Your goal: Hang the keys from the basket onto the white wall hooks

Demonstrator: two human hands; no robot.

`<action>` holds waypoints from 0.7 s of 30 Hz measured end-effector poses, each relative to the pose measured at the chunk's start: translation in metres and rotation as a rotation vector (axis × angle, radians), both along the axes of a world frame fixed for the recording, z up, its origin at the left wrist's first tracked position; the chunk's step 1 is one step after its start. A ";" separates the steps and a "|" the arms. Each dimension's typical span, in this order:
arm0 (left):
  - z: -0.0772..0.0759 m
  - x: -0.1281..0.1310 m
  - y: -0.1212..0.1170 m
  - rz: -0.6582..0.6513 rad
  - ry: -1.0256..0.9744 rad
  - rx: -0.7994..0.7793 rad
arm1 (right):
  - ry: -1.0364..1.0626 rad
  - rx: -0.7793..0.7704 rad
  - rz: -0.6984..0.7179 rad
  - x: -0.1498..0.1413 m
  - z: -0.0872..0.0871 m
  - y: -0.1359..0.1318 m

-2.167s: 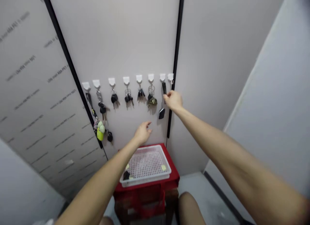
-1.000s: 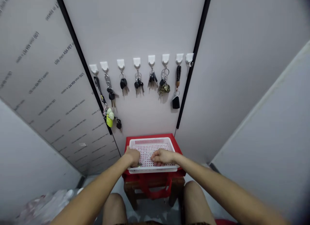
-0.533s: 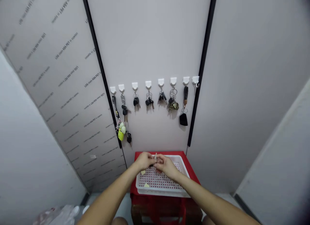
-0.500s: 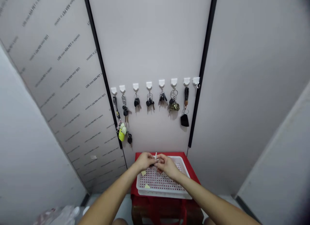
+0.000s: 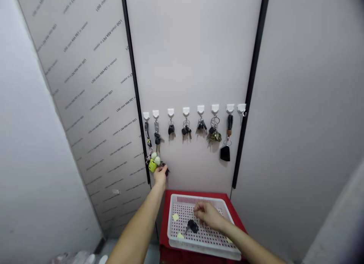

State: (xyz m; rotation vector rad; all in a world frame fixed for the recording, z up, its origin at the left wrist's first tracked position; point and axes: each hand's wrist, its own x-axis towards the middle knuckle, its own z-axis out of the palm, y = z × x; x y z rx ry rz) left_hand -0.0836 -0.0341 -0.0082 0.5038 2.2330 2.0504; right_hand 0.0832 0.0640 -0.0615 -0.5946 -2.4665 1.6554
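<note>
Low on the wall (image 5: 199,66), our left hand (image 5: 160,176) has risen to touch the hanging black key (image 5: 167,172); whether it is pinched, we cannot tell. Toward the basket's (image 5: 204,249) near-left corner, the loose black keys (image 5: 193,226) now lie released, leaving our right hand (image 5: 209,215) above them, rightward, empty, fingers slightly apart.

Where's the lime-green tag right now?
In the head view, the lime-green tag hangs left of centre, below the leftmost hook, beside the left hand.

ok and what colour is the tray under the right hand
The tray is white, showing best in the head view, below the right hand.
</note>
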 end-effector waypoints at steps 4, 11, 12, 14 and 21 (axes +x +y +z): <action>0.011 0.016 -0.004 -0.183 -0.134 0.129 | 0.223 0.134 -0.040 -0.017 0.031 0.007; 0.028 0.032 -0.026 -0.385 -0.048 0.131 | 0.405 0.156 0.089 -0.087 0.106 -0.024; 0.031 0.033 -0.029 -0.419 -0.022 0.116 | 0.387 0.152 0.119 -0.094 0.110 -0.031; 0.034 0.032 -0.037 -0.472 0.023 0.042 | 0.368 0.148 0.111 -0.101 0.114 -0.040; 0.034 0.015 -0.063 -0.017 0.181 0.009 | 0.338 0.018 0.050 -0.093 0.120 -0.054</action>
